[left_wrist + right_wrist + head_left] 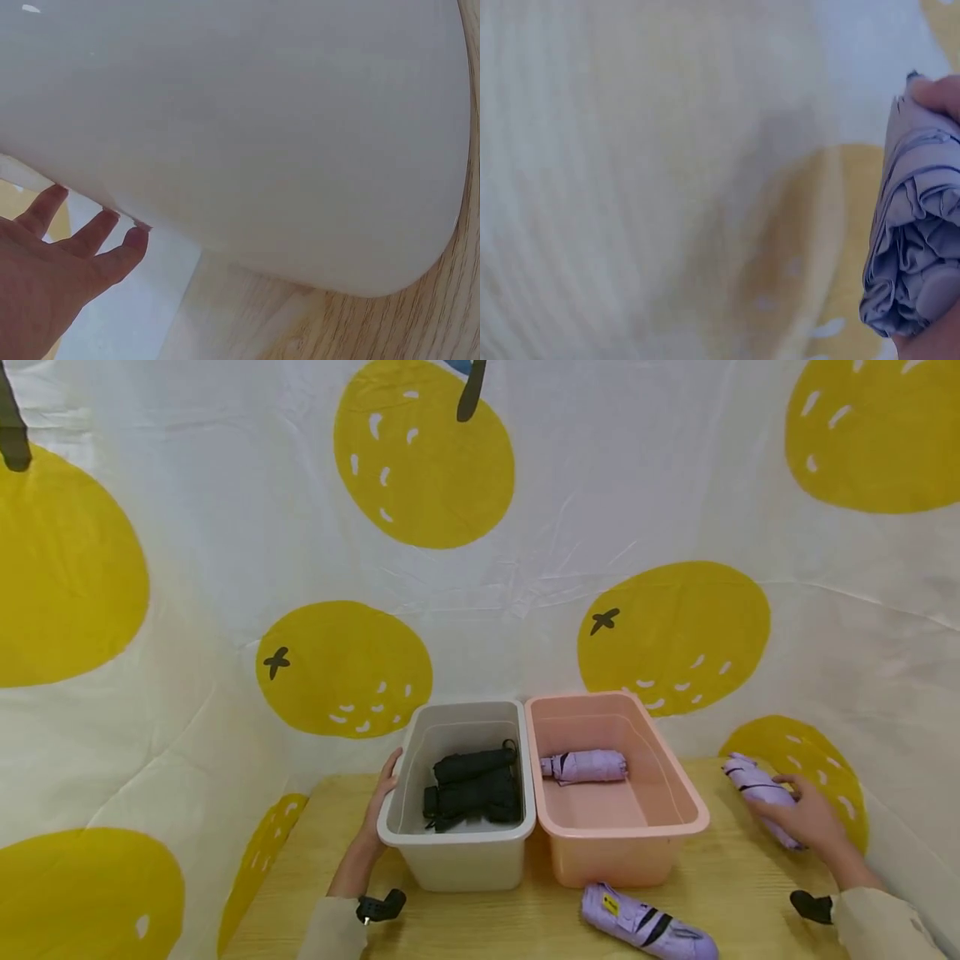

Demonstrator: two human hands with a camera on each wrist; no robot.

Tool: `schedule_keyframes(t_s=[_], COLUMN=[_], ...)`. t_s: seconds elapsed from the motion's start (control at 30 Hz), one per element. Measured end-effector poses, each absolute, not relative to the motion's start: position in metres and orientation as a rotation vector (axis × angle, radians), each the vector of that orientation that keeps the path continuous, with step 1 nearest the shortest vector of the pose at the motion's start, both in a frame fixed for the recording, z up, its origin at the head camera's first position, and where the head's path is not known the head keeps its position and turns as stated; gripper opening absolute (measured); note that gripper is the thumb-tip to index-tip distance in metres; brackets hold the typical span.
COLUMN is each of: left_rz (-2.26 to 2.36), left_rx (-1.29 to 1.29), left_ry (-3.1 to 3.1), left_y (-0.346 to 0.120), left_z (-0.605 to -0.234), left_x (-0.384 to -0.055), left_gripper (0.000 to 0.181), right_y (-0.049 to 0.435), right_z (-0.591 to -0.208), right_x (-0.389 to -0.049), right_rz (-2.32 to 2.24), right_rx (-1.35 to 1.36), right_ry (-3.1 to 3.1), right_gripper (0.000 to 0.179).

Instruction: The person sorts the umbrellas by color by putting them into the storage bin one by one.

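My left hand (375,802) is at the left side of a grey bin (468,864), its fingertips right at the rim. The left wrist view shows bent fingers (116,262) meeting the edge of the bin's pale wall (285,150). Two folded black umbrellas (476,793) lie inside this bin. At the far right, my right hand (806,814) grips a folded lilac umbrella (753,785) with dark stripes. The right wrist view shows its gathered cloth end (915,255), with a fingertip pressed on the upper part. Most of that hand is outside the wrist view.
A pink bin (615,860) stands against the grey one's right side, holding one lilac umbrella (588,767). Another lilac umbrella (648,922) with a yellow tag lies on the wooden table (480,927) in front. A fruit-print curtain (525,610) hangs behind and along both sides.
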State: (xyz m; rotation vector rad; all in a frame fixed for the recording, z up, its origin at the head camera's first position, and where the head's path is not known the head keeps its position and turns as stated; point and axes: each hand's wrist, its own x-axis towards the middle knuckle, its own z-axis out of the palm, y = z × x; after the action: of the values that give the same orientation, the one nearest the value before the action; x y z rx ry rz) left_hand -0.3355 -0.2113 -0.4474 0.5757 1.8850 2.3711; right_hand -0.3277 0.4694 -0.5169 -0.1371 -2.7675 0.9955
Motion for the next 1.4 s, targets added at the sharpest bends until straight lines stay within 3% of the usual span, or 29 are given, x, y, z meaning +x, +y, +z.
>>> schedule_keyframes(t_s=[0.53,1.0,1.4], left_rz=[2.377,2.33,2.32], left_rx=[0.615,0.595,0.624], left_ry=[1.916,1.976,1.956], left_y=[-0.212,-0.216,-0.217], left_z=[-0.464,-0.455,-0.454], left_x=[-0.347,-0.343,-0.343], left_gripper=[0.053,0.055,0.055], right_y=[0.426,0.352,0.302], right_z=[-0.404,-0.329,-0.32], right_x=[-0.33,-0.34,-0.371], right_rz=[1.086,1.074,1.081], right_rx=[0.399,0.805,0.953], right_ry=[-2.76,-2.723,-2.781], right_gripper=[0.059,0.055,0.06])
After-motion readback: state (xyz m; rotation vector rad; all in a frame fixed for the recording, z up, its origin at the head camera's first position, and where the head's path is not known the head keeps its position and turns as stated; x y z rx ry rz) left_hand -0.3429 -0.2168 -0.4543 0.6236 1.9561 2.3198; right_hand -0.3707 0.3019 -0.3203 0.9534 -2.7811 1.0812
